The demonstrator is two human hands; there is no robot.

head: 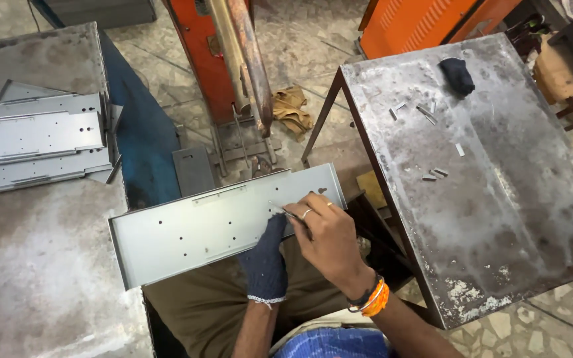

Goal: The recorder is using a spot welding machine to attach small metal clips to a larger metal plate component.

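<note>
We find a long sheet-metal channel, pale grey with punched holes and folded edges, lying across the person's lap between two worktops. The left hand, in a dark knitted glove, is closed on the channel's near edge, fingers over its face, steadying it. The bare right hand, with rings and an orange wristband, pinches a small metal piece against the channel's face near its right end; we cannot tell exactly what the piece is. The two hands sit touching one another.

On the right worktop, several short metal clips lie scattered, with a dark cloth near the far edge. On the left worktop a stack of similar channels rests. A red machine stands beyond, a tan rag on the floor beside it.

In our judgement, the work goes best with the channel held flat and still by the gloved hand, the small piece seated squarely, and bare fingers kept off the sharp folded edges.
</note>
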